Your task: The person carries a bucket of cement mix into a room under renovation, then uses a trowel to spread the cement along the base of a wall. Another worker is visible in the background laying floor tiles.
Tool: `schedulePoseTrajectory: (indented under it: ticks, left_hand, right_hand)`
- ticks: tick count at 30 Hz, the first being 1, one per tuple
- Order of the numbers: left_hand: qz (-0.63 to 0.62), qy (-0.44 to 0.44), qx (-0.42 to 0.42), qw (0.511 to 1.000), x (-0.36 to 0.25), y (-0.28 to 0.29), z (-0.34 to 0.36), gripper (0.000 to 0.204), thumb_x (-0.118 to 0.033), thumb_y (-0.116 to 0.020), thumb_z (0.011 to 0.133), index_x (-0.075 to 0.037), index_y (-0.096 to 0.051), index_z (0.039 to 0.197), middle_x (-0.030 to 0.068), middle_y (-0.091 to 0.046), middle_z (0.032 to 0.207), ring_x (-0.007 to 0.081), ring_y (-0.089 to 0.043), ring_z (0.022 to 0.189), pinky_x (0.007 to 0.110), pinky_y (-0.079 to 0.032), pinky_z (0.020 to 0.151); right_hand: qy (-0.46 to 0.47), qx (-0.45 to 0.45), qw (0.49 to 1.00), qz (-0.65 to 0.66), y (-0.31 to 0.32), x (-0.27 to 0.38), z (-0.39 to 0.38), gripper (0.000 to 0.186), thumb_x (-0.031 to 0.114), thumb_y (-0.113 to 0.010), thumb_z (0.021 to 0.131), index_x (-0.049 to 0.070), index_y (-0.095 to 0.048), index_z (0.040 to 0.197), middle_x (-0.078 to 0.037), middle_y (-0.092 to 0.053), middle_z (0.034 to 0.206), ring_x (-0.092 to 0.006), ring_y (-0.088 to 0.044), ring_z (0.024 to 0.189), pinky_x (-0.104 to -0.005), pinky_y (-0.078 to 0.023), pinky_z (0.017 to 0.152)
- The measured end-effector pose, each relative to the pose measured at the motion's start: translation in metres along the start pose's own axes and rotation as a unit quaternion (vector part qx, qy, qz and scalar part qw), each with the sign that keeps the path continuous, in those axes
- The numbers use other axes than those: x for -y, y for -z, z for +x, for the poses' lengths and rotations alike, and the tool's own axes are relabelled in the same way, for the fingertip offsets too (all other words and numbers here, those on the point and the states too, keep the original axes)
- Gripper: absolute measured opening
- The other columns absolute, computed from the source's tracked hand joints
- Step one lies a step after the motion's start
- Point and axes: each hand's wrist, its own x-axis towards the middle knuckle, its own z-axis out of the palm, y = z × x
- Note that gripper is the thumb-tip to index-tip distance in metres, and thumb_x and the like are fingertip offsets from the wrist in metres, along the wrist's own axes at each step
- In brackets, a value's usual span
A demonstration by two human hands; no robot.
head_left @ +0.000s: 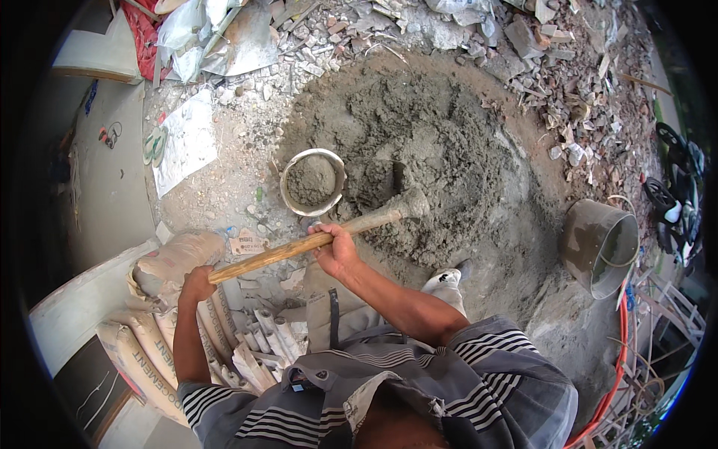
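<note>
Both my hands grip a long wooden-handled hoe (292,251) held slantwise in front of me. My left hand (198,284) is closed round the handle's near end at the left. Further along, my right hand (336,248) is wrapped round the shaft. The hoe's mortar-coated head rests at the near edge of a wide heap of wet grey mortar (449,150), and its blade is partly hidden in it. Just beyond my right hand stands a pale bucket (285,183) filled with mortar, beside the heap's left side.
Stacked cement bags (142,359) lie at the near left, with a fuller bag (179,258) above them. At the right stands a greyish bucket (582,243) that seems to hold water. Broken rubble (576,112) borders the far right. My shoe (446,278) is by the heap; an orange hose (622,337) curves nearby.
</note>
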Motion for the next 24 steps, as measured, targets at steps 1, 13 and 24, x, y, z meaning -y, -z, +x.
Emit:
schedulePoseTrajectory:
  ticks: [1, 13, 24]
  left_hand:
    - [0.044, 0.029, 0.001, 0.999, 0.023, -0.015, 0.000, 0.025, -0.014, -0.069, 0.067, -0.007, -0.063, 0.090, 0.0175, -0.067, 0.091, 0.0376, -0.063, 0.091, 0.047, -0.050, 0.075]
    - [-0.046, -0.119, -0.002, 0.992, -0.188, -0.086, -0.047, 0.031, -0.029, -0.068, 0.071, -0.006, -0.066, 0.091, 0.0185, -0.069, 0.079, 0.0372, -0.067, 0.076, 0.046, -0.054, 0.073]
    - [-0.176, -0.194, 0.004, 0.965, -0.332, -0.164, -0.037, 0.061, -0.047, -0.063, 0.084, -0.003, -0.054, 0.124, 0.0189, -0.054, 0.121, 0.0357, -0.049, 0.117, 0.054, -0.044, 0.088]
  right_hand:
    - [-0.033, 0.007, 0.999, -0.038, -0.002, -0.018, -0.011, 0.009, 0.009, -0.061, 0.084, 0.012, -0.053, 0.084, -0.005, -0.064, 0.096, -0.0192, -0.058, 0.094, -0.0376, -0.044, 0.087]
    - [0.244, -0.071, 0.958, -0.131, 0.103, 0.120, -0.053, 0.023, 0.012, -0.056, 0.086, 0.006, -0.045, 0.106, -0.009, -0.056, 0.090, -0.0249, -0.058, 0.085, -0.0456, -0.047, 0.082]
    - [0.026, -0.200, 0.941, -0.272, 0.239, 0.266, -0.079, 0.034, 0.002, -0.051, 0.086, -0.003, -0.035, 0.115, -0.017, -0.054, 0.085, -0.0276, -0.062, 0.069, -0.0382, -0.057, 0.059]
